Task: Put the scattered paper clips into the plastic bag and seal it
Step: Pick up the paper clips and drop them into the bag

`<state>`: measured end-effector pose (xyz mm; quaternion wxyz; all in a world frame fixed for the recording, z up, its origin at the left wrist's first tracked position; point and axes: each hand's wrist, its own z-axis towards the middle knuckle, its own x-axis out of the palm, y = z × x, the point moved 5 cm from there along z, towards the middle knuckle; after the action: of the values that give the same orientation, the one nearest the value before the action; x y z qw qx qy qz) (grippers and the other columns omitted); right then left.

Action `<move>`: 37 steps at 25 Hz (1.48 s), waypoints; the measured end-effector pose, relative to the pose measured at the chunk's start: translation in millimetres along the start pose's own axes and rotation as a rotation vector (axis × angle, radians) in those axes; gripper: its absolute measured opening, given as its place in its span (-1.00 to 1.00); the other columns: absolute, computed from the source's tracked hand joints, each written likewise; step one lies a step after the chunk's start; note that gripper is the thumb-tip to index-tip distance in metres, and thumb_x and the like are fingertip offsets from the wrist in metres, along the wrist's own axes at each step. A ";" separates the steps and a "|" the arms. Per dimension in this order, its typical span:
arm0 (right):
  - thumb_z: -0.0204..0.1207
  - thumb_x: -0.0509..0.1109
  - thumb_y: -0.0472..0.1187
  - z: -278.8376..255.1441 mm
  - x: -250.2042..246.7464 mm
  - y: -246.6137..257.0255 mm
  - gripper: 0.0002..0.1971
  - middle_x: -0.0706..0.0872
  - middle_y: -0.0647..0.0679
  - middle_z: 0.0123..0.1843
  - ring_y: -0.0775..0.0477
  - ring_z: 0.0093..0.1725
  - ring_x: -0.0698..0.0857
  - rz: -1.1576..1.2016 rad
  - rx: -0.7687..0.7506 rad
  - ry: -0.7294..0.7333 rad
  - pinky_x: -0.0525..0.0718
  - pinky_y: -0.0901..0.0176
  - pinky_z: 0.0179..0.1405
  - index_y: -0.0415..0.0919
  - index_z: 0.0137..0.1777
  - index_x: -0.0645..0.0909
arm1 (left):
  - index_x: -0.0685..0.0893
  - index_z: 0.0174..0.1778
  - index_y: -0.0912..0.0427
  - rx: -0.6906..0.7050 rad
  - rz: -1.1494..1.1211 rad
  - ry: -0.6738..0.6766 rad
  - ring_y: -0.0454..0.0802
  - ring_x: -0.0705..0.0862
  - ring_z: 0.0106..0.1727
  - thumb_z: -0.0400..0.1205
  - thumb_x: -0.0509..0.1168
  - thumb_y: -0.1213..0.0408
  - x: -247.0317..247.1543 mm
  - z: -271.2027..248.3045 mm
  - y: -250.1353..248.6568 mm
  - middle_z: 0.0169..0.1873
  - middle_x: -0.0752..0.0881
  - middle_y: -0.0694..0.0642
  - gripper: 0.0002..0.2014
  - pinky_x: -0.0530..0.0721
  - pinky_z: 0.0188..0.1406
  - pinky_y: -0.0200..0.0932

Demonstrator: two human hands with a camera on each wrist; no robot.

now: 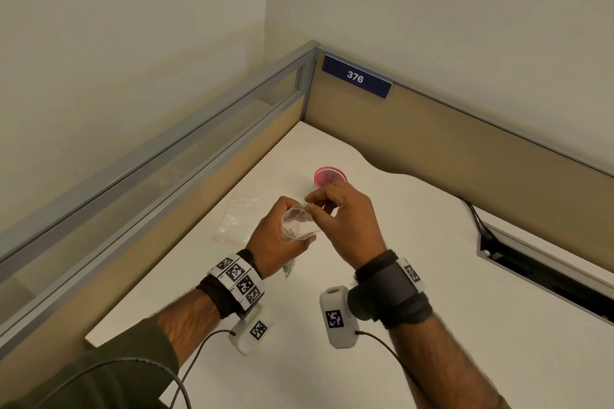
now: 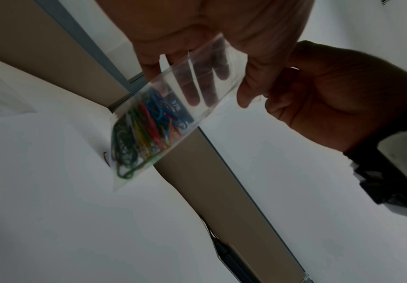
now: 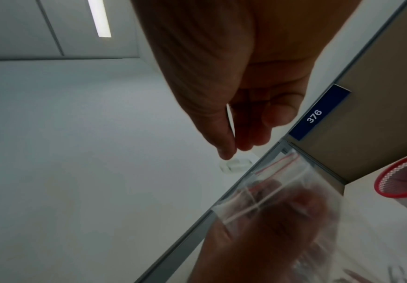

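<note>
My left hand (image 1: pixel 277 236) grips the plastic bag (image 2: pixel 173 107) upright, keeping paper clips (image 2: pixel 139 132) inside; my right hand (image 1: pixel 345 219) pinches its mouth.

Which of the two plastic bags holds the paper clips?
The bag held up in the left hand, coloured clips bunched at its bottom. The other bag lies flat on the desk.

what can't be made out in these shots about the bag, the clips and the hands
- Clear plastic bag mouth: motion-blurred in right wrist view; sealed or not unclear.
- Coloured paper clips: blurred, uncountable.
- Right hand fingertips: whether they pinch a clip is too small to tell.
- Red mesh cup: partly hidden behind that hand.
</note>
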<state>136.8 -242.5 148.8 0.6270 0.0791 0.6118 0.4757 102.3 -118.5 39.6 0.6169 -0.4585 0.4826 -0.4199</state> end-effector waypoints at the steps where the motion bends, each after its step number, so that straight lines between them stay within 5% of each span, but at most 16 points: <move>1: 0.54 0.44 -0.21 -1.2 0.5 -0.8 -0.91 0.72 0.05 -0.12 0.16 -0.19 0.62 -0.004 -0.004 -0.006 0.60 0.46 -0.12 -0.14 0.00 0.75 | 0.45 0.16 -0.14 0.001 0.002 -0.001 -0.06 0.68 0.28 0.56 0.54 0.29 0.6 -0.3 -0.7 0.10 0.66 -0.18 -0.56 0.71 0.18 -0.21; 4: 0.54 0.44 -0.23 -4.4 -6.0 -17.2 -0.96 0.68 0.09 -0.18 0.16 -0.20 0.62 0.020 0.012 -0.101 0.60 0.49 -0.17 -0.12 -0.07 0.72 | 0.49 0.21 -0.03 -0.004 -0.018 -0.007 -0.07 0.70 0.33 0.53 0.54 0.27 -2.1 -1.4 2.8 0.16 0.73 -0.11 -0.57 0.75 0.28 -0.04; 7: 0.53 0.42 -0.25 -11.8 0.8 -64.5 -0.96 0.70 0.01 -0.18 0.03 -0.18 0.65 -0.011 0.164 -0.082 0.63 0.32 -0.14 -0.12 -0.14 0.66 | 0.51 0.20 0.01 -0.004 -0.038 -0.023 -0.09 0.71 0.33 0.48 0.55 0.26 -4.9 -3.1 7.0 0.15 0.78 -0.10 -0.55 0.73 0.34 0.04; 12: 0.47 0.35 -0.24 -55.5 67.9 -154.4 -0.94 0.70 -0.04 -0.09 -0.09 -0.08 0.67 -0.300 0.500 0.396 0.69 0.09 -0.02 -0.08 -0.21 0.57 | 0.51 0.18 -0.05 -0.003 -0.046 -0.017 -0.10 0.70 0.36 0.47 0.54 0.21 -3.6 -3.5 7.0 0.14 0.78 -0.12 -0.56 0.71 0.36 0.08; 15: 0.46 0.34 -0.22 -78.9 93.7 -179.0 -0.98 0.73 -0.09 0.03 -0.09 -0.06 0.65 -0.405 0.597 0.556 0.69 0.07 0.06 -0.09 -0.14 0.56 | 0.51 0.17 -0.03 -0.001 -0.056 -0.017 -0.10 0.70 0.36 0.47 0.54 0.23 -3.7 -2.8 6.7 0.14 0.79 -0.11 -0.57 0.71 0.36 0.01; 24: 0.40 0.46 -0.07 -80.9 113.2 -194.9 -0.77 0.70 -0.13 0.15 -0.08 -0.08 0.57 -0.448 0.643 0.646 0.66 0.04 0.09 -0.08 -0.06 0.47 | 0.51 0.20 0.02 -0.012 -0.060 -0.021 -0.11 0.70 0.37 0.47 0.53 0.23 -6.4 -1.5 9.0 0.15 0.78 -0.11 -0.56 0.70 0.30 -0.11; 29: 0.38 0.50 -0.02 -79.9 115.1 -199.6 -0.61 0.70 -0.13 0.18 -0.08 -0.07 0.57 -0.440 0.672 0.653 0.65 0.05 0.08 -0.17 0.15 0.58 | 0.50 0.20 0.02 -0.015 -0.048 -0.024 -0.12 0.69 0.37 0.51 0.55 0.31 -7.5 -0.3 9.7 0.17 0.78 -0.08 -0.56 0.70 0.25 -0.18; 37: 0.37 0.47 -0.04 -82.4 116.6 -196.4 -0.66 0.69 -0.11 0.16 -0.07 -0.08 0.56 -0.466 0.644 0.655 0.63 0.08 0.03 -0.15 0.10 0.57 | 0.50 0.19 0.01 -0.008 -0.050 -0.026 -0.14 0.70 0.36 0.48 0.54 0.25 -8.2 0.9 8.4 0.13 0.79 -0.14 -0.56 0.70 0.31 -0.09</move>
<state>142.0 -306.4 -85.4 0.4358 -0.0234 0.8929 0.1107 102.3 -108.6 33.3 0.6104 -0.4784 0.4648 -0.4272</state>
